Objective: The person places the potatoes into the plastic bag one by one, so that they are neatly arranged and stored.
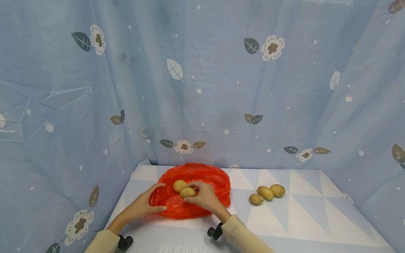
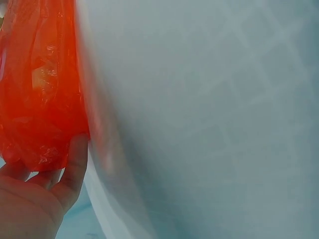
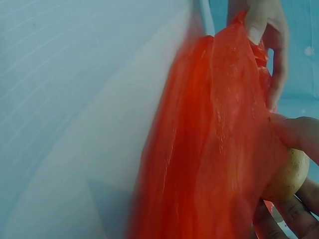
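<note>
A red plastic bag [image 1: 202, 172] lies spread on the table. My left hand [image 1: 141, 205] holds its left edge, with the thumb [image 2: 75, 164] against the plastic and the other fingers partly hidden by it. Over the middle of the bag, my right hand [image 1: 205, 196] grips a yellow potato [image 1: 188, 192] between thumb and fingers; this potato [image 3: 289, 174] also shows in the right wrist view. Just behind it sits another potato [image 1: 179, 185], on the red plastic. Whether the held potato touches the bag's bottom, I cannot tell.
Three more potatoes [image 1: 265, 193] lie grouped on the table to the right of the bag. The table [image 1: 307, 218] has a white and pale blue triangle-patterned cover. Blue floral curtains [image 1: 215, 88] stand behind it and along both sides.
</note>
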Action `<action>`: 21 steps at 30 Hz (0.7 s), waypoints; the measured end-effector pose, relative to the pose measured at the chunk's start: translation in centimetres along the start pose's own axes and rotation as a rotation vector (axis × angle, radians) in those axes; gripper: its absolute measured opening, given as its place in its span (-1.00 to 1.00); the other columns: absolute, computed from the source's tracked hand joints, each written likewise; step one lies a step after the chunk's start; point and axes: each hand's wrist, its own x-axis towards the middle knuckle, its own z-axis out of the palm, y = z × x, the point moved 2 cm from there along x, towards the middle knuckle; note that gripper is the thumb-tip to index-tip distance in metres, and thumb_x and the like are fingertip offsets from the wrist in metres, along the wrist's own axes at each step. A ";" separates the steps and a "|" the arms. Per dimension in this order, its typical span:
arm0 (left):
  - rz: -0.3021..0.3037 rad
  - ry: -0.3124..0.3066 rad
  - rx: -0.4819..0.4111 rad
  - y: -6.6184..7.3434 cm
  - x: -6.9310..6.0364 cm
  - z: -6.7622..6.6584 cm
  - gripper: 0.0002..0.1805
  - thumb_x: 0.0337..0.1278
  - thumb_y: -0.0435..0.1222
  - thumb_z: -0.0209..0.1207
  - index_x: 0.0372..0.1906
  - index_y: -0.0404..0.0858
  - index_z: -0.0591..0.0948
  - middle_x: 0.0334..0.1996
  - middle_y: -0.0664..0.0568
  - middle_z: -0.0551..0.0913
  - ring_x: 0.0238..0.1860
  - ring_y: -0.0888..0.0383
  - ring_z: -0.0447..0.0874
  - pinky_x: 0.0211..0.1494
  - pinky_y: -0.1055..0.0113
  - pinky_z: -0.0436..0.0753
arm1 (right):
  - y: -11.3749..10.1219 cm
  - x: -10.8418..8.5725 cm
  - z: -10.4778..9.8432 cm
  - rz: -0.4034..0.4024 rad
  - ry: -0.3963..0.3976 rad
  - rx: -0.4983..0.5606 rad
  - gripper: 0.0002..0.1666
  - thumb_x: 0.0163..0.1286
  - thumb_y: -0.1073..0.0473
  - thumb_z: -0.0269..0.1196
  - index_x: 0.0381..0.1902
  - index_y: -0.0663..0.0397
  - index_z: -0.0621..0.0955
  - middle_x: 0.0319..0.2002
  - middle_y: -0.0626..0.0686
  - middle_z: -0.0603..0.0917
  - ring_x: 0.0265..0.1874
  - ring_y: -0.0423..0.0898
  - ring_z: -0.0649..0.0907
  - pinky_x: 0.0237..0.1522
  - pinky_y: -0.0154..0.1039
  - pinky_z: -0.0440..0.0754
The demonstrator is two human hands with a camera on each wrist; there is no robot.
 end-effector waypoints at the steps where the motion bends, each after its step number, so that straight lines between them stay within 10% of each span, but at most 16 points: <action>1: 0.002 0.000 0.002 0.0 0.0 0.0 0.00 -0.01 -0.03 0.55 0.54 0.00 0.30 0.49 -0.19 0.33 0.43 -0.26 0.35 0.34 -0.25 0.48 | -0.1 0.1 0.2 0.002 0.000 -0.005 -0.53 0.13 -0.07 0.59 0.01 -0.28 0.72 -0.14 -0.28 0.68 -0.14 -0.17 0.58 -0.10 -0.21 0.62; 21: 0.021 -0.008 -0.001 0.2 -0.1 -0.1 -0.02 0.02 -0.05 0.54 0.54 0.00 0.30 0.50 -0.17 0.32 0.42 -0.26 0.35 0.32 -0.27 0.49 | -0.5 1.1 3.0 -0.014 -0.037 0.016 -0.45 0.11 0.00 0.62 0.06 -0.06 0.72 -0.14 -0.23 0.70 -0.24 -0.27 0.62 -0.18 -0.34 0.65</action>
